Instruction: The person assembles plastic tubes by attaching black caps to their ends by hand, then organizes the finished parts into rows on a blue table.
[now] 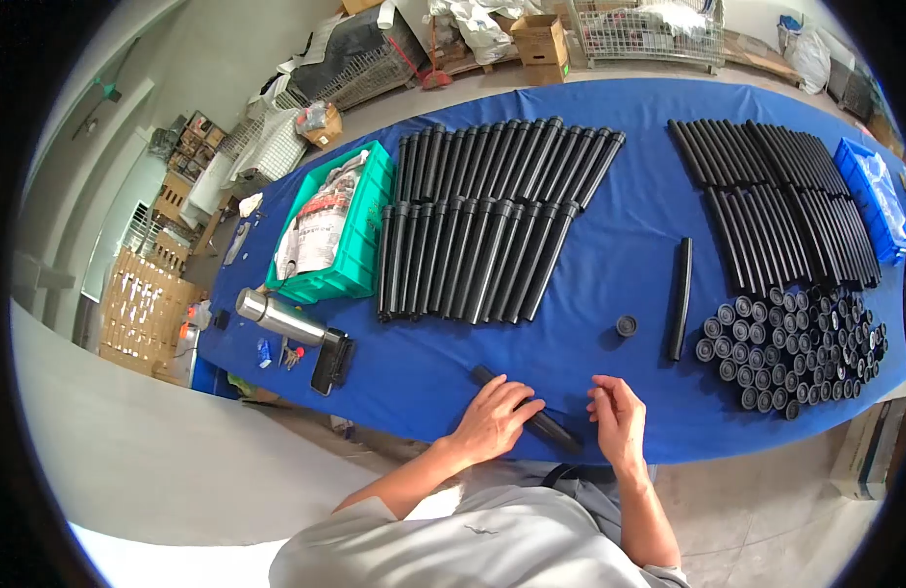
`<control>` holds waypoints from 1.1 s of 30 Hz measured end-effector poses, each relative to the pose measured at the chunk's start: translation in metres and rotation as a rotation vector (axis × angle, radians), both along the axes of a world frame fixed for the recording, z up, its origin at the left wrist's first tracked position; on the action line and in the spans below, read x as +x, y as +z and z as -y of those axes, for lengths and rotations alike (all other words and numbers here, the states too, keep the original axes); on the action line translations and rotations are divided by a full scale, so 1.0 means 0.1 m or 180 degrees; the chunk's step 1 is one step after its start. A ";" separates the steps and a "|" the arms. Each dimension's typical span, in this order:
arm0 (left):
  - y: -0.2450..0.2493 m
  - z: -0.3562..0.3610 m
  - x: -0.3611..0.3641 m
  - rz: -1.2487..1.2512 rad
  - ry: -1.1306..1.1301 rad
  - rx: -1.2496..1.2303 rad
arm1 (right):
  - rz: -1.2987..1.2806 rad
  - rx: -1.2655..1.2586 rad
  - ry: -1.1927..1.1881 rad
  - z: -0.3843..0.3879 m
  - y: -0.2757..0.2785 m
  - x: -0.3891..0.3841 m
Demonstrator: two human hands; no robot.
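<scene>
A short black tube point(559, 433) lies slantwise on the blue cloth near the table's front edge. My left hand point(490, 419) is closed over it, fingers across its upper half. Just right of the tube's lower end, my right hand point(620, 419) is raised with thumb and fingers curled together; whatever they hold, if anything, is hidden. Beyond that hand a single round black cap point(626, 325) sits on the cloth. Another black tube point(680, 299) lies alone, pointing away from me, left of many black caps point(767, 343) grouped at the right.
Capped black tubes point(463, 260) lie in two rows at centre, beside a green crate point(353, 235) holding newspaper. More black tubes point(747, 235) fill the far right, next to a blue bin point(865, 186). A steel flask point(281, 316) and a black phone-like object point(331, 363) are at left.
</scene>
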State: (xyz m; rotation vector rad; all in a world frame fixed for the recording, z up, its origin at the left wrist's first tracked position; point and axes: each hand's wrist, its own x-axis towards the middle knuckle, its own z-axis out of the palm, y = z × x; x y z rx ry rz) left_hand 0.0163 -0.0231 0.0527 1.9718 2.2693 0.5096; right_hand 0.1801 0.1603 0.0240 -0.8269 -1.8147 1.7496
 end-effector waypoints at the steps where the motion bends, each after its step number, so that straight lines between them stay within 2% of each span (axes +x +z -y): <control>1: -0.02 -0.04 -0.02 -0.0099 -0.0030 0.0092 | -0.0056 -0.0162 -0.0011 0.04 -0.03 0.01; 4: 0.06 -0.13 -0.10 0.0086 0.0083 0.0129 | -0.0139 -0.0217 0.0003 0.02 -0.06 0.03; 6: 0.17 -0.19 -0.12 0.0225 0.0200 0.0442 | -0.0286 -0.0293 0.0079 0.00 -0.06 0.06; 8: 0.30 -0.20 -0.11 0.0641 0.0454 0.0028 | -0.0271 -0.0174 0.0336 0.00 0.03 0.10; 11: 0.36 -0.22 -0.08 0.1378 0.0400 -0.0251 | -0.0897 -0.1168 0.0816 0.14 -0.05 0.10; 12: 0.37 -0.26 -0.06 0.1376 0.0363 -0.0411 | -0.0640 -0.0906 0.1085 0.10 -0.02 0.14; 19: 0.44 -0.34 0.10 0.1515 0.0419 -0.1269 | -0.0630 -0.0724 0.1147 0.00 0.04 0.27; 23: 0.37 -0.37 0.14 0.2101 0.0743 -0.0998 | -0.0883 -0.0848 0.0945 0.05 -0.13 0.22; 26: 0.37 -0.36 0.13 0.1948 0.0905 -0.1156 | -0.0879 -0.0825 0.0913 0.03 -0.12 0.22; 33: 0.42 -0.41 -0.07 0.2571 0.0190 -0.1448 | -0.1131 -0.1166 0.1001 0.00 -0.10 0.26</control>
